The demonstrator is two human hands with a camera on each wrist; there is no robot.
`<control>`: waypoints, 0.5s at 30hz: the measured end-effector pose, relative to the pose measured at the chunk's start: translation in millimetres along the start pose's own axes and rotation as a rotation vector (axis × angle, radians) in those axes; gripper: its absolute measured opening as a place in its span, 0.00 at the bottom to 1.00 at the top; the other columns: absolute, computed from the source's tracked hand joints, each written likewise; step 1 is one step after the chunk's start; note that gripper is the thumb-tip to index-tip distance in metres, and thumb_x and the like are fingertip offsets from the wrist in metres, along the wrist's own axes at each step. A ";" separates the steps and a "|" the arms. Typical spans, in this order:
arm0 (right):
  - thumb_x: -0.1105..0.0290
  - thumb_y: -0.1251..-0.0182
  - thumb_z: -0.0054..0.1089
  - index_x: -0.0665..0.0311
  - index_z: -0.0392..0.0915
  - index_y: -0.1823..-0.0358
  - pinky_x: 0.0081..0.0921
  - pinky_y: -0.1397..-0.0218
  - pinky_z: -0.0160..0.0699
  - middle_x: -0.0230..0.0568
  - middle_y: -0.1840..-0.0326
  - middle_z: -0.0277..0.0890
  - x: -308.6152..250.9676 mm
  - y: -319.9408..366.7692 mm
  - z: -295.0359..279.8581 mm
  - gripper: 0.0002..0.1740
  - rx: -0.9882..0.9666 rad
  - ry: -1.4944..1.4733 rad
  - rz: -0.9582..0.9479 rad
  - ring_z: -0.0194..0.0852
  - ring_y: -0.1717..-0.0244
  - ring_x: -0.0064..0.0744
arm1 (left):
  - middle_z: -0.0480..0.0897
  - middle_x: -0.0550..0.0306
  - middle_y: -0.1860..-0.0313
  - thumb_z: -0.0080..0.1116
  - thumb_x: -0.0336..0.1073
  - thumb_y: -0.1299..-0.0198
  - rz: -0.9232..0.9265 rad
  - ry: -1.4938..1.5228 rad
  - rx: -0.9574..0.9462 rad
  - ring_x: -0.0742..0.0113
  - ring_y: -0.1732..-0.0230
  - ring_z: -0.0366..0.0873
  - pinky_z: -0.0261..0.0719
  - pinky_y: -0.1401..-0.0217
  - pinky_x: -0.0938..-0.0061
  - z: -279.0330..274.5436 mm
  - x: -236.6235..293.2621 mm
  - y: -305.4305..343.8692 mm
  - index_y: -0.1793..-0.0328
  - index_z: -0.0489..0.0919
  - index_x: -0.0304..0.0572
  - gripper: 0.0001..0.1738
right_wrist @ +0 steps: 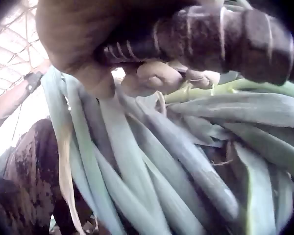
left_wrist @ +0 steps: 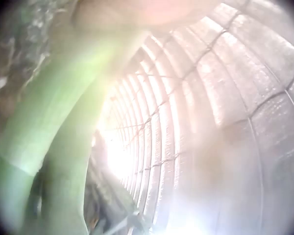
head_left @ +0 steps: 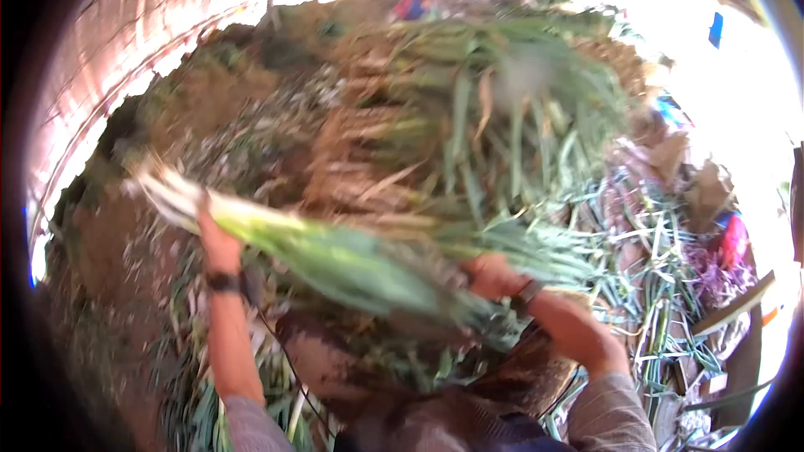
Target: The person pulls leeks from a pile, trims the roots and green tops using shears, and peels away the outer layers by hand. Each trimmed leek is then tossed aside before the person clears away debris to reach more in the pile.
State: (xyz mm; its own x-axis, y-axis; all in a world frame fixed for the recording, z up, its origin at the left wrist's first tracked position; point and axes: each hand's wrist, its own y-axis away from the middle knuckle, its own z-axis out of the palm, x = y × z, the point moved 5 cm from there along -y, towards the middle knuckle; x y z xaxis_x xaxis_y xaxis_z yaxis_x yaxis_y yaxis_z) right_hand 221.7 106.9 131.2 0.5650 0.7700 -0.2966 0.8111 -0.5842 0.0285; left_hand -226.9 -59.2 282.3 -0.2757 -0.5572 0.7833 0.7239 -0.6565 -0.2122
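Note:
A bundle of large green onions (head_left: 343, 264) stretches across in front of the lap, its white root ends at upper left. My left hand (head_left: 219, 243) grips the pale stalks near those roots. Thick green stalks (left_wrist: 54, 112) run close past the left wrist camera. My right hand (head_left: 496, 276) is by the leafy end of the bundle. In the right wrist view its fingers (right_wrist: 159, 76) curl round a dark handle (right_wrist: 225, 44) with pale rings; the tool's working end is hidden. Long green leaves (right_wrist: 132, 166) hang just below that hand.
A large heap of green onions (head_left: 519, 134) lies ahead, with dry brown leaves on its left. Leaf scraps litter the right side near a red item (head_left: 733, 243) and a wooden board (head_left: 735, 303). A curved ribbed wall (head_left: 142, 33) rises at left.

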 end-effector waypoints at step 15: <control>0.59 0.36 0.58 0.60 0.81 0.48 0.42 0.56 0.82 0.52 0.61 0.83 -33.3 7.7 -25.9 0.19 -0.132 -0.168 0.090 0.83 0.62 0.50 | 0.82 0.36 0.47 0.66 0.56 0.44 0.564 -2.198 0.460 0.44 0.49 0.81 0.77 0.47 0.55 -214.9 331.6 -44.5 0.37 0.73 0.27 0.40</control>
State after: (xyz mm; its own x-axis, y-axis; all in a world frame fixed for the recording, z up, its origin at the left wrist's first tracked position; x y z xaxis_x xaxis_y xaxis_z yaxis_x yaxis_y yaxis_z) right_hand 213.1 83.4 166.0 0.6117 0.6561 -0.4420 0.7776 -0.6014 0.1836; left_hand -486.5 -324.0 425.9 0.5624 0.8268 0.0058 0.5874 -0.3946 -0.7065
